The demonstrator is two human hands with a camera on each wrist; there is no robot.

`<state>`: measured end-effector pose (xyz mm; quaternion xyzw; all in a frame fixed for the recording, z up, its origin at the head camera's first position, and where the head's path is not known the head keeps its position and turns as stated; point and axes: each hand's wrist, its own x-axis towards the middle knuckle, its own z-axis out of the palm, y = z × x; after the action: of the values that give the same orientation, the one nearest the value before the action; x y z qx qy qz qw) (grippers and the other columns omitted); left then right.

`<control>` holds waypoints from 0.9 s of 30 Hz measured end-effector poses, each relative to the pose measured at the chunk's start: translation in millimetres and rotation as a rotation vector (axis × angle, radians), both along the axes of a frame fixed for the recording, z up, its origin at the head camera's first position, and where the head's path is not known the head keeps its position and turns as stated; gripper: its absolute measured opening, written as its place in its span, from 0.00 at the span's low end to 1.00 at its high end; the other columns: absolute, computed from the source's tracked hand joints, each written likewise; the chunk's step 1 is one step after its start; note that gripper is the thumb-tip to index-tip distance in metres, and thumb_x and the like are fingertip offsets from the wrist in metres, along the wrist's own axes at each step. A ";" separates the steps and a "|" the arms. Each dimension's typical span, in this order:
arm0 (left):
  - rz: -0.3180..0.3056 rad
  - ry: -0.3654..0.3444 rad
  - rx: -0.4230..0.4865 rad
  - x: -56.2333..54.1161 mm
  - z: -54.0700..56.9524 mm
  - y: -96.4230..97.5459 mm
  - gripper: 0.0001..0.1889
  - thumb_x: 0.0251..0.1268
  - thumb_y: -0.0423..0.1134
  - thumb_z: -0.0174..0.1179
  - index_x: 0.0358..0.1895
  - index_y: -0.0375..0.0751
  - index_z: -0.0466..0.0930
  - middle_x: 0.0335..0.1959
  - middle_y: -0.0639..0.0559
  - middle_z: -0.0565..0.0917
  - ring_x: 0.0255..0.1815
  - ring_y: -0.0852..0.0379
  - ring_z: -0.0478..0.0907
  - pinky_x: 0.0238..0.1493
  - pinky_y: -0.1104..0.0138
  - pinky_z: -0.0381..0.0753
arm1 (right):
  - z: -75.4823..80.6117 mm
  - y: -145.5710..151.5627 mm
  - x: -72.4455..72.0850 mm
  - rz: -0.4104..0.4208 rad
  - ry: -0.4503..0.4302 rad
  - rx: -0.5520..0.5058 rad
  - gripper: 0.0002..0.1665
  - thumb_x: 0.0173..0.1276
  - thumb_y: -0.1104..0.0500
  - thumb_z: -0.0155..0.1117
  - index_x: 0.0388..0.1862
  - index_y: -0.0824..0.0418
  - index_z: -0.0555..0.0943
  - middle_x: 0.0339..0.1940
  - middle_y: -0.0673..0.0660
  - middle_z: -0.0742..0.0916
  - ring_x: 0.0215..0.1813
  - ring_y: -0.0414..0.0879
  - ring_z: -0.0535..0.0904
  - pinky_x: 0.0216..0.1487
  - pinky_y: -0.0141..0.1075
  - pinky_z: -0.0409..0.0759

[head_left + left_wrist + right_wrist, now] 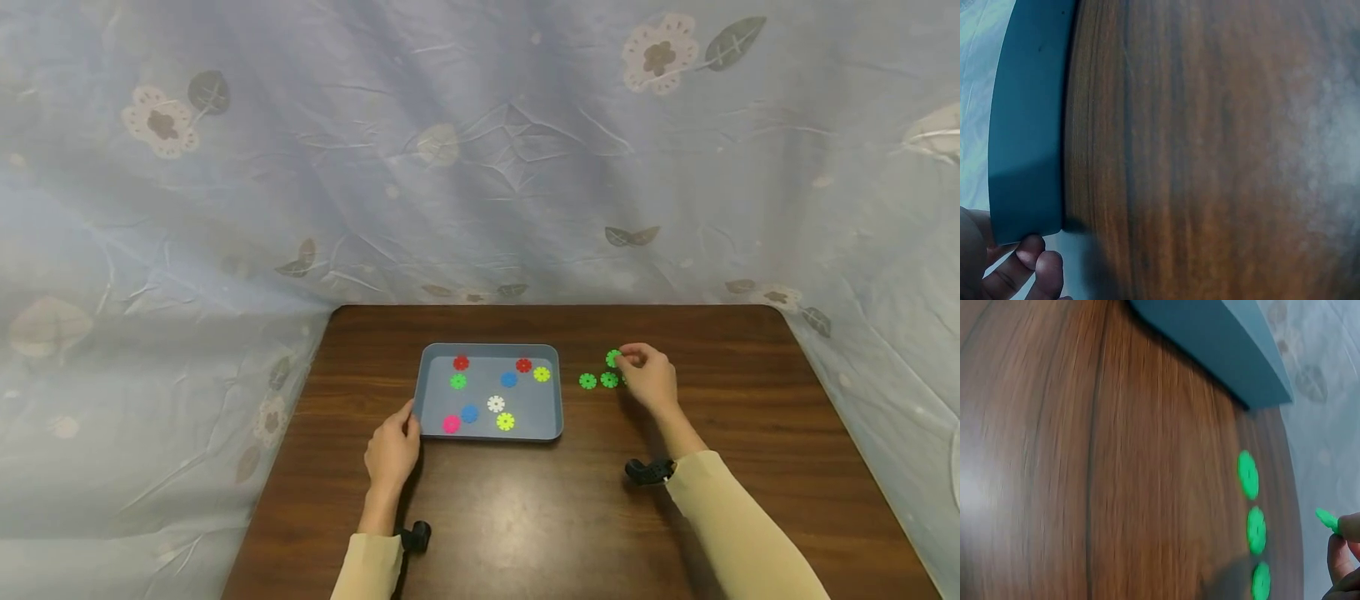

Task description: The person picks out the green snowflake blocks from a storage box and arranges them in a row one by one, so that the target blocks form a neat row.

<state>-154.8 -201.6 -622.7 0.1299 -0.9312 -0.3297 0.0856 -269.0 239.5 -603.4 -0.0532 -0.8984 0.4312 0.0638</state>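
Note:
A grey-blue rectangular tray (487,392) lies on the table with several notched plastic discs in it. My left hand (393,446) grips the tray at its near left corner; in the left wrist view, fingertips (1030,247) touch the tray's end wall (1029,144). To the right of the tray, my right hand (651,379) pinches a green notched disc (613,358) between thumb and finger. That held disc (1327,520) is raised above the table in the right wrist view. Below it three green discs (1256,530) lie in a row; the head view shows the third partly behind my hand.
Inside the tray are red (461,362), green (458,381), blue (469,413), white (496,404), yellow (506,422) and pink (451,424) discs. The dark brown wooden table (510,517) ends at a floral curtain (480,167) behind and at the sides.

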 end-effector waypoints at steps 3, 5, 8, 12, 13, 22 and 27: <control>0.004 -0.004 -0.004 -0.2 -0.4 -0.5 0.21 0.78 0.44 0.53 0.68 0.50 0.82 0.49 0.42 0.88 0.15 0.56 0.61 0.15 0.62 0.61 | -2.3 12.6 1.5 -0.017 -0.013 0.012 0.17 0.76 0.52 0.65 0.56 0.62 0.85 0.47 0.63 0.90 0.41 0.57 0.84 0.41 0.46 0.76; 0.005 -0.005 -0.007 -0.4 -0.9 -0.9 0.21 0.78 0.44 0.53 0.68 0.50 0.82 0.51 0.42 0.88 0.15 0.56 0.61 0.15 0.62 0.61 | -4.0 20.1 3.0 -0.033 -0.024 0.019 0.18 0.76 0.52 0.65 0.56 0.62 0.85 0.48 0.63 0.90 0.45 0.59 0.84 0.44 0.50 0.76; 0.002 -0.007 -0.011 -0.5 -1.6 -1.4 0.21 0.78 0.44 0.53 0.68 0.50 0.82 0.53 0.42 0.88 0.15 0.55 0.61 0.15 0.62 0.61 | -7.2 29.5 7.0 -0.055 -0.058 0.025 0.19 0.77 0.52 0.64 0.57 0.62 0.85 0.49 0.64 0.89 0.49 0.62 0.83 0.49 0.54 0.76; -0.002 -0.009 -0.017 -0.4 -1.5 -1.6 0.21 0.78 0.44 0.52 0.68 0.49 0.82 0.55 0.42 0.87 0.15 0.55 0.62 0.15 0.61 0.62 | -13.0 39.3 14.5 -0.079 -0.103 0.027 0.20 0.77 0.52 0.63 0.58 0.64 0.84 0.49 0.64 0.89 0.50 0.61 0.82 0.50 0.54 0.75; -0.004 -0.009 -0.018 -0.2 -1.3 -1.6 0.21 0.78 0.44 0.52 0.68 0.49 0.82 0.55 0.42 0.87 0.16 0.55 0.62 0.15 0.61 0.63 | -15.0 41.4 16.0 -0.084 -0.108 0.031 0.20 0.77 0.52 0.63 0.58 0.64 0.84 0.48 0.64 0.89 0.49 0.61 0.82 0.49 0.53 0.75; -0.009 -0.007 -0.010 0.1 -1.3 -0.5 0.21 0.78 0.44 0.53 0.69 0.49 0.82 0.55 0.42 0.87 0.15 0.55 0.62 0.15 0.61 0.62 | -25.1 51.4 19.7 -0.152 -0.106 0.065 0.19 0.76 0.52 0.63 0.56 0.63 0.85 0.46 0.61 0.90 0.45 0.58 0.83 0.46 0.49 0.74; -0.011 -0.004 -0.011 -0.3 -1.1 0.4 0.21 0.79 0.44 0.53 0.68 0.48 0.82 0.55 0.42 0.87 0.15 0.55 0.62 0.15 0.62 0.62 | -24.6 54.5 19.8 -0.164 -0.128 0.066 0.19 0.77 0.51 0.62 0.57 0.63 0.85 0.47 0.62 0.90 0.47 0.59 0.83 0.47 0.50 0.74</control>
<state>-155.1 -201.2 -623.8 0.1251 -0.9338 -0.3248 0.0826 -249.2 294.0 -628.0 -0.1519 -0.9069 0.3907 0.0432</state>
